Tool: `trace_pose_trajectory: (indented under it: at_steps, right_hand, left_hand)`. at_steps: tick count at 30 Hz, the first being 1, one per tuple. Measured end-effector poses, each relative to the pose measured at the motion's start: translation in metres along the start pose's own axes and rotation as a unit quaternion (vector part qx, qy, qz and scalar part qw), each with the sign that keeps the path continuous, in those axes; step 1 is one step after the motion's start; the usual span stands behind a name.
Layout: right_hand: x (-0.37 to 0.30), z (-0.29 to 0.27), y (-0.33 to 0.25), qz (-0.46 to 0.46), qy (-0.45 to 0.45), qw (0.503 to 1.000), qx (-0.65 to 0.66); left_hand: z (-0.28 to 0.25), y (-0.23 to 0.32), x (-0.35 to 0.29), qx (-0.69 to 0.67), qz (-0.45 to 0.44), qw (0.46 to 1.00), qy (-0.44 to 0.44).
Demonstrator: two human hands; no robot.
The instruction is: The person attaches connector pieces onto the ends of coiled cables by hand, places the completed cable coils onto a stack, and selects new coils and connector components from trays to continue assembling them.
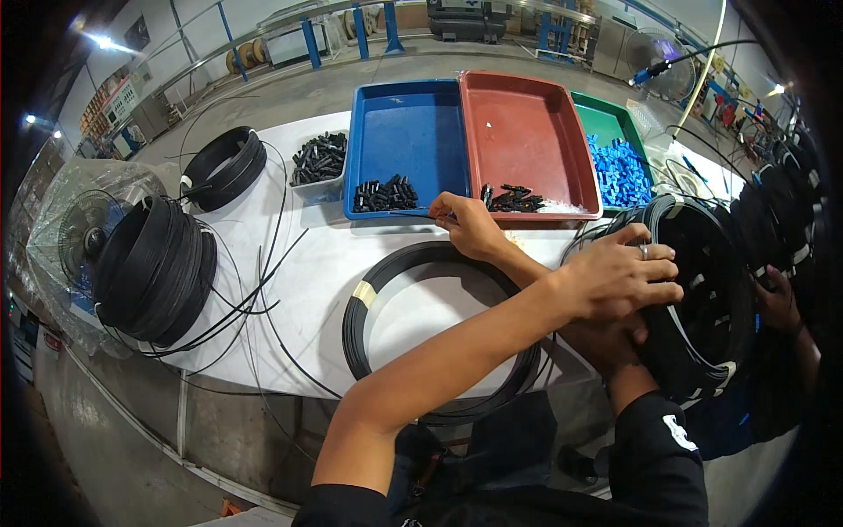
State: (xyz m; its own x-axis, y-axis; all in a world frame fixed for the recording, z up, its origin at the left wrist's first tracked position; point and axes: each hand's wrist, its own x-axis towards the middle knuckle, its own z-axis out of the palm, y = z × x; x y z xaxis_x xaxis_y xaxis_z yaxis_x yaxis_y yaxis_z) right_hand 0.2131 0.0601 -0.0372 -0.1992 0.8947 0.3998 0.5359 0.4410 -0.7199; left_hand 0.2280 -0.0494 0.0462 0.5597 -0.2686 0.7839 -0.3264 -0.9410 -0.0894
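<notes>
My forearms cross, the left over the right. My right hand [470, 230] is at the front edge of the blue tray [408, 132], fingertips pinching a thin black cable [408, 214] whose end points left towards small black plastic parts [385, 194]. My left hand [619, 274] reaches right, fingers apart and lightly bent over the near-left rim of a tall stack of coiled black cable [660, 325]; what lies under its palm is hidden. Below my arms, a single flat coil of black cable [356, 327], bound with pale tape, lies on the white table [299, 290].
A red tray [527, 123] holds more black parts; a green tray [587, 110] holds blue ones [621, 171]. A clear tub [318, 167] of black pieces stands left, beside cable coils [158, 268] with loose ends. Another person's hand [780, 301] is at the far right.
</notes>
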Motion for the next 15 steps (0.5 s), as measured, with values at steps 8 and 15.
trace_pose_trajectory:
  at_steps: [8, 15]
  right_hand:
    - [-0.011, -0.004, -0.01, -0.029, -0.025, 0.996, -0.086]
    - [-0.047, -0.018, -0.015, -0.16, 0.085, 0.96, -0.214]
  left_hand:
    - [0.009, -0.022, 0.021, 0.058, -0.086, 0.993, -0.064]
    - [0.013, -0.025, 0.022, 0.051, -0.125, 0.986, -0.098]
